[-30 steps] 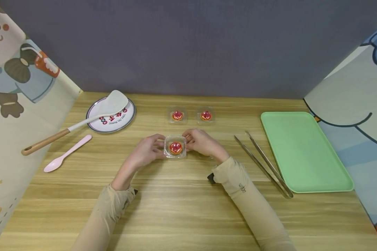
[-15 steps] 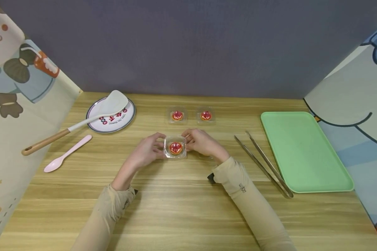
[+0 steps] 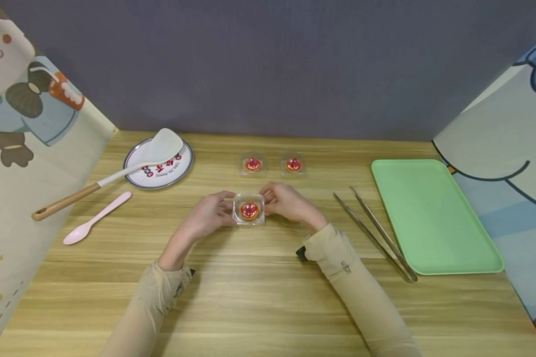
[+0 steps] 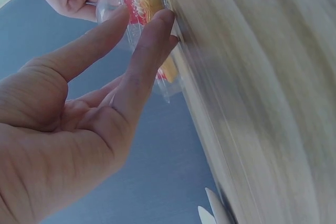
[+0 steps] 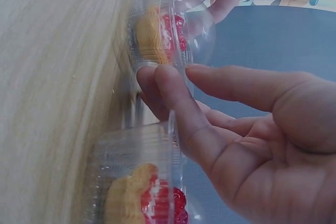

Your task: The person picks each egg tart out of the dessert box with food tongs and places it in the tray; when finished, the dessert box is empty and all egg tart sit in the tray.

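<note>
A clear plastic box [image 3: 249, 220] with a red-topped tart [image 3: 249, 210] inside sits between both hands at mid-table. My left hand [image 3: 211, 214] pinches its left edge between thumb and fingers. On the opposite side, my right hand [image 3: 288, 202] pinches the right edge, thumb above and fingertips below in its wrist view. The yellow crust and red topping show through the plastic box [image 5: 149, 38] in the right wrist view. Another boxed tart [image 5: 157, 203] stands close by my right hand there; in the head view that hand mostly hides it.
Two more boxed tarts [image 3: 252, 165] line up behind. On the left, a white spatula with a wooden handle [image 3: 67, 202] leans across a plate [image 3: 174, 174], near a pink spoon [image 3: 97, 218]. Metal tongs [image 3: 375, 233] and a green tray [image 3: 433, 213] lie on the right.
</note>
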Demonstrator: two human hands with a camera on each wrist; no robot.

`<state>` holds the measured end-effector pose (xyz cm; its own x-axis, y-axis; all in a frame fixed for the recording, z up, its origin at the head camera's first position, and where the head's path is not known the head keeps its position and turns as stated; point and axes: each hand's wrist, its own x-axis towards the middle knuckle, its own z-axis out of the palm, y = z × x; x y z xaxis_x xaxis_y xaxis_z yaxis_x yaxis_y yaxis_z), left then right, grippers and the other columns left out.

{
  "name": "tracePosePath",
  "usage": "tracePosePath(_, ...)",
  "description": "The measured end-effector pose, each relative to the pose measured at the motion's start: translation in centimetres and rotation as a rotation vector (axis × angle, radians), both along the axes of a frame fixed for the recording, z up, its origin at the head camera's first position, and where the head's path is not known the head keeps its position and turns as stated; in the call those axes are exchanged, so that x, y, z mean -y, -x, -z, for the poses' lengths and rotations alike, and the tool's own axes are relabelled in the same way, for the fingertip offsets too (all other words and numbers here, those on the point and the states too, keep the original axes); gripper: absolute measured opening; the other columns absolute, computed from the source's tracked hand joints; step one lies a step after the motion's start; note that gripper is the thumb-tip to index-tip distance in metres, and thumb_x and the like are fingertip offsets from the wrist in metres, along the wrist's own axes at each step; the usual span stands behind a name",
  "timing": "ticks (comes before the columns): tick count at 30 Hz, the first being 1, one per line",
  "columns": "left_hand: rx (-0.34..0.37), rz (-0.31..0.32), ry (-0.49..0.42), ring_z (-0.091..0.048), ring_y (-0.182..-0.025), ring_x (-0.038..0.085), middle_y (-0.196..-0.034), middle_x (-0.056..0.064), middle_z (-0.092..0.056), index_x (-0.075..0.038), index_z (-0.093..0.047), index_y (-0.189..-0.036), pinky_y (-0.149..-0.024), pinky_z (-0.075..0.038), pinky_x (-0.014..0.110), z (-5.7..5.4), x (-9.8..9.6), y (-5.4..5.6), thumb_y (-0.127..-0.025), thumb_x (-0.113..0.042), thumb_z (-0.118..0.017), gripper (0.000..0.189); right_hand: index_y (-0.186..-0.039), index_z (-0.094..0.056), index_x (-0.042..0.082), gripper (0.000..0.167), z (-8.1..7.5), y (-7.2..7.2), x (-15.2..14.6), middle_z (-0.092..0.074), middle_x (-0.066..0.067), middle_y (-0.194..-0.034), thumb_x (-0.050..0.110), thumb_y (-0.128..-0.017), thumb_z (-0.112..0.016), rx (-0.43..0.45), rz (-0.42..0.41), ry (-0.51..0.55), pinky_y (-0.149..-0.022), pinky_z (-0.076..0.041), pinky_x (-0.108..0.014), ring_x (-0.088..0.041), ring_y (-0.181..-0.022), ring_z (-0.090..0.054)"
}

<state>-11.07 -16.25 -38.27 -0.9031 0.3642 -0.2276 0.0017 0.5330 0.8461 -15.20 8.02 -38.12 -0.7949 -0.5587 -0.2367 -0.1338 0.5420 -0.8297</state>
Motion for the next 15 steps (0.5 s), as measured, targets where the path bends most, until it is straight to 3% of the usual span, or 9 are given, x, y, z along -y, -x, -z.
tracePosePath(7, -0.01, 0.004, 0.002, -0.076, -0.103, 0.042, -0.129, 0.037, -0.066, 0.013, -0.042, -0.153, -0.089, -0.067, 0.043, 0.0, -0.07, -0.07, -0.083, 0.014, -0.081, 0.079, -0.137, -0.057, -0.015, 0.044, -0.16, -0.01, 0.07, -0.071, -0.028, -0.124, -0.005, -0.097, -0.072, 0.001, 0.006, -0.014, -0.099, -0.062, -0.038, -0.038, -0.115, -0.07)
tracePosePath(15, 0.023, -0.019, 0.008, -0.075, -0.106, 0.042, -0.134, 0.038, -0.063, 0.017, -0.04, -0.152, -0.092, -0.066, 0.042, -0.09, -0.28, -0.06, -0.084, 0.014, -0.08, 0.078, -0.137, -0.057, -0.013, 0.043, -0.17, -0.04, 0.03, -0.072, -0.027, -0.123, -0.004, -0.098, -0.072, -0.002, -0.001, -0.014, -0.098, -0.063, -0.038, -0.037, -0.114, -0.071)
